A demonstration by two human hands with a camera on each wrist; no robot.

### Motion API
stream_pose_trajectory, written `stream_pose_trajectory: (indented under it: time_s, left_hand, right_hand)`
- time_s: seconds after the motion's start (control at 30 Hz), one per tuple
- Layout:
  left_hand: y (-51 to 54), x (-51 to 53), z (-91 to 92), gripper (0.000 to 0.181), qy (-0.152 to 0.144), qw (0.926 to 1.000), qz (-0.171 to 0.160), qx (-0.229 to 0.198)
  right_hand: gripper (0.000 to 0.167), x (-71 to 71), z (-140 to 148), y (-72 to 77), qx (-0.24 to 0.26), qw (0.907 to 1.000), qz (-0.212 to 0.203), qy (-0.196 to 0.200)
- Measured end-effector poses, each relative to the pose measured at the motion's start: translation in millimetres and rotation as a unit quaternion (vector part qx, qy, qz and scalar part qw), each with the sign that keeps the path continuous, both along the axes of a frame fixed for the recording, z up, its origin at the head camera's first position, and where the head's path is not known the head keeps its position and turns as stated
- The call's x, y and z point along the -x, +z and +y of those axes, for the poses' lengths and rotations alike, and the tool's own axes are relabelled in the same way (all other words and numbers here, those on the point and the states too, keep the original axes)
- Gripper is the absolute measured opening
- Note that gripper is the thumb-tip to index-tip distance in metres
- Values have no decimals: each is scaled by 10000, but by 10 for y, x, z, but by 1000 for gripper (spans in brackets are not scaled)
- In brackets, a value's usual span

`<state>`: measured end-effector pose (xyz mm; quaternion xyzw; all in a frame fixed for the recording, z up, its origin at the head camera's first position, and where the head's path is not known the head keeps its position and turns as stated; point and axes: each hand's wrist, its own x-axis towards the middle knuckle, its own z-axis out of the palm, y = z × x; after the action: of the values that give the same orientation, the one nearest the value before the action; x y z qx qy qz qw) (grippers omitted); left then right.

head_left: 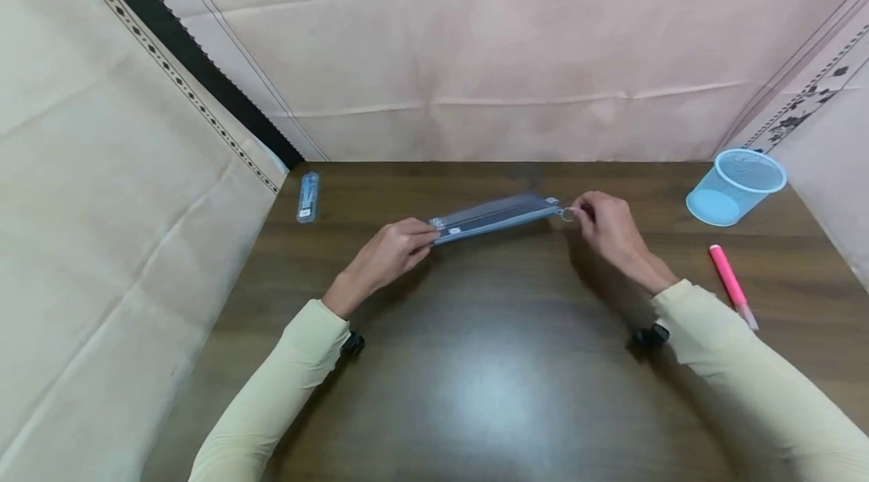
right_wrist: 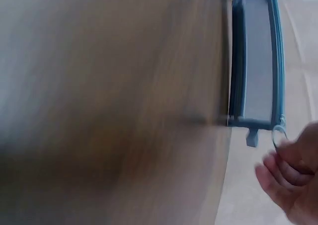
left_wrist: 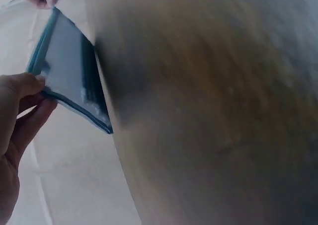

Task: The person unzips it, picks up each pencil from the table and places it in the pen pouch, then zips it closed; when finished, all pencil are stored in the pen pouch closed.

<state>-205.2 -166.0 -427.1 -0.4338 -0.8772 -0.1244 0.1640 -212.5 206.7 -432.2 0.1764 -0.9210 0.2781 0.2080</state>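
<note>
A see-through zip pouch [head_left: 494, 218] with blue edging is held slightly tilted over the back middle of the table. My left hand [head_left: 392, 254] pinches its near left corner between thumb and fingers, as the left wrist view also shows. At the other end, my right hand [head_left: 612, 234] pinches the small zipper ring [right_wrist: 279, 132] between thumb and finger. A short blue tab [right_wrist: 252, 137] sticks out beside that ring. Inside the pouch something dark and long [left_wrist: 90, 76] shows through, but its kind is unclear.
A blue cup-shaped holder [head_left: 723, 199] stands at the back right, with a pink marker [head_left: 728, 277] lying in front of it, near my right sleeve. Far left lies a small blue packet [head_left: 308, 197]. Pale cloth [head_left: 475, 52] hangs behind the table.
</note>
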Motion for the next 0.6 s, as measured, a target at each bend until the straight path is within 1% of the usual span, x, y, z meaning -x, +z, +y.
stream_pose_trajectory:
  time_s: [0.03, 0.1, 0.17, 0.23, 0.33, 0.4, 0.5, 0.6]
  left_hand:
    - [-1, 8, -23, 31, 41, 10000, 5, 65]
    - [9, 31, -59, 31, 119, 9996, -4, 238]
    - [26, 60, -83, 30, 181, 9989, -43, 425]
    - [46, 86, -106, 30, 224, 9977, -125, 624]
    - [61, 95, -127, 33, 93, 9933, -189, 1134]
    - [53, 92, -131, 34, -51, 9876, -152, 1559]
    - [16, 86, -118, 31, -250, 9751, -13, 2204]
    - [-38, 62, -115, 29, -281, 9635, -45, 2662]
  right_hand:
    - [7, -16, 32, 10, -29, 9999, -156, 8]
    - [8, -74, 59, 46, -32, 9982, -594, 116]
    - [9, -141, 68, 97, 111, 9931, -1151, 215]
    - [10, -194, 79, 148, 357, 9828, -1788, 300]
    - [12, -253, 92, 181, 594, 9629, -2594, 449]
    - [13, -282, 99, 160, 627, 9509, -2983, 540]
    - [14, -323, 101, 69, 708, 9345, -3422, 685]
    - [15, -347, 81, -54, 793, 9240, -3648, 823]
